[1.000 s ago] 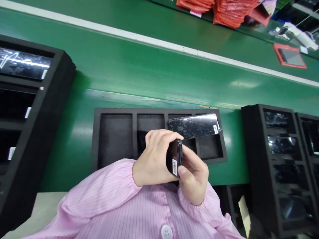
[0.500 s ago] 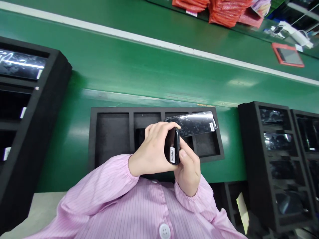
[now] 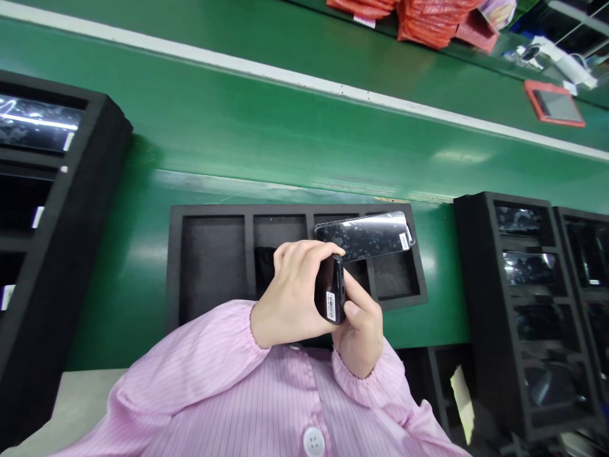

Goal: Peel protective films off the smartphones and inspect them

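Both hands hold one black smartphone (image 3: 328, 285), tilted on its edge, with a white barcode label near the lower end of its screen. My left hand (image 3: 297, 292) spans it from top to bottom, thumb and fingers on opposite ends. My right hand (image 3: 361, 324) grips it from the right, its fingers partly hidden behind the phone. Just beyond, a second smartphone (image 3: 366, 236) with a speckled film and a label rests slantwise across a black foam tray (image 3: 209, 211). A dark item partly shows in the tray's second compartment, beside my left hand.
Black foam trays holding phones stand at the left (image 3: 90, 190) and right (image 3: 485, 304). On the green bench (image 3: 285, 139) runs a white strip (image 3: 238, 63). Red pouches (image 3: 428, 22) are stacked at the back, and a red-framed device (image 3: 554, 103) lies at far right.
The phone and both hands have moved slightly down towards my body, and the phone is turned a little more edge-on. The second phone stays where it was.
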`<state>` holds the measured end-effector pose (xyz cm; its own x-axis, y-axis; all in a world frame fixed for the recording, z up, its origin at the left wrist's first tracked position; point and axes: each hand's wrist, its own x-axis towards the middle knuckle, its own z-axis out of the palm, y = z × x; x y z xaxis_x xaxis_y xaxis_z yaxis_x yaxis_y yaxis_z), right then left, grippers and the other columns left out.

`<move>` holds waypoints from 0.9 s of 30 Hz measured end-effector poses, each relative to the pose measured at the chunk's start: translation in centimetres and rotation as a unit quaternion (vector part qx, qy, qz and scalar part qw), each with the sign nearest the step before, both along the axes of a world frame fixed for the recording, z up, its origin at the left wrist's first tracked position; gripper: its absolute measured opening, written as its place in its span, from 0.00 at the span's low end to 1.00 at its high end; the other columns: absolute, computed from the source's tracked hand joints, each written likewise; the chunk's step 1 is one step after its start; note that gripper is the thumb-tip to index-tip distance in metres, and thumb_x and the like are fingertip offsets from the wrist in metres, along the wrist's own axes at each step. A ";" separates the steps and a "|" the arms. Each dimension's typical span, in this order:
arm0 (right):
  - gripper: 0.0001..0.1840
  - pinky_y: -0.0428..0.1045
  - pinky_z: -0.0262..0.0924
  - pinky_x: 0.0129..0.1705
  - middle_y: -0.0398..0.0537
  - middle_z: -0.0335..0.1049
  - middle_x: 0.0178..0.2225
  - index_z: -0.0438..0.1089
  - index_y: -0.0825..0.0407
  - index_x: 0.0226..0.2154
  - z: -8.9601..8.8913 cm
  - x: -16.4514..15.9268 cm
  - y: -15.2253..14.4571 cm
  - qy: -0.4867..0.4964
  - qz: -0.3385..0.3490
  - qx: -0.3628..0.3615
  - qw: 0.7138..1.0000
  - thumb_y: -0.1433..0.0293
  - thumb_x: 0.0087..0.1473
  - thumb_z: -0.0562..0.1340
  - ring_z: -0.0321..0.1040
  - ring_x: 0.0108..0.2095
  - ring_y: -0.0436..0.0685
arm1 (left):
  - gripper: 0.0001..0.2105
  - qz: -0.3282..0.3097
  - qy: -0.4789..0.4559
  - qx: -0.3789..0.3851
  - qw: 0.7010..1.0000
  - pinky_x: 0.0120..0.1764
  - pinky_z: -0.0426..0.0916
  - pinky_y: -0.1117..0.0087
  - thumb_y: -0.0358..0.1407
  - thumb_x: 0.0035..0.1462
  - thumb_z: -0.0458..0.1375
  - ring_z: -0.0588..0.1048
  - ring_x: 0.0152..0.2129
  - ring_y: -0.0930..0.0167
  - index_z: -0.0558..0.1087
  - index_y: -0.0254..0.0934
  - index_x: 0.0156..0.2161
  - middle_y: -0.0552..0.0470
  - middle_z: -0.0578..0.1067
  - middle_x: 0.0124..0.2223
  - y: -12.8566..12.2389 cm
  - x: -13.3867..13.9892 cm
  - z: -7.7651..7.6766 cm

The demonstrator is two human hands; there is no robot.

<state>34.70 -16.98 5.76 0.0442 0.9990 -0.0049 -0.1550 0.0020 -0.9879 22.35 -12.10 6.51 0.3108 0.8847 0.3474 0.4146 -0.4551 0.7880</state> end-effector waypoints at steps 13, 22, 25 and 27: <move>0.24 0.64 0.62 0.58 0.49 0.70 0.54 0.71 0.48 0.55 -0.1 0.6 -1.0 -0.061 0.020 -0.010 0.998 0.59 0.60 0.55 0.64 0.57 0.69 | 0.28 0.008 -0.011 0.044 0.999 0.53 0.56 0.58 0.36 0.46 0.61 0.69 0.46 0.62 0.59 0.39 0.52 0.48 0.70 0.46 -0.9 0.1 -0.4; 0.23 0.59 0.68 0.53 0.49 0.71 0.54 0.69 0.45 0.57 0.5 0.2 -0.4 -0.056 0.022 0.057 0.997 0.61 0.59 0.59 0.69 0.53 0.64 | 0.26 0.010 0.006 0.040 0.999 0.52 0.58 0.52 0.38 0.50 0.59 0.69 0.46 0.58 0.57 0.40 0.54 0.45 0.69 0.47 -1.3 -0.1 -0.4; 0.26 0.58 0.69 0.53 0.49 0.68 0.57 0.66 0.42 0.59 0.8 1.2 -0.4 -0.038 0.064 0.070 0.995 0.62 0.59 0.60 0.69 0.54 0.63 | 0.27 0.009 0.026 0.036 0.999 0.52 0.59 0.51 0.36 0.49 0.59 0.68 0.47 0.57 0.57 0.41 0.54 0.44 0.67 0.48 -1.5 -0.1 -0.6; 0.25 0.58 0.70 0.52 0.50 0.68 0.57 0.66 0.42 0.59 0.6 2.8 -0.6 -0.026 0.048 0.073 0.996 0.63 0.59 0.61 0.70 0.53 0.62 | 0.28 0.012 0.041 0.039 0.998 0.52 0.60 0.50 0.34 0.48 0.60 0.67 0.48 0.56 0.57 0.41 0.54 0.44 0.67 0.48 -1.4 -0.1 -0.6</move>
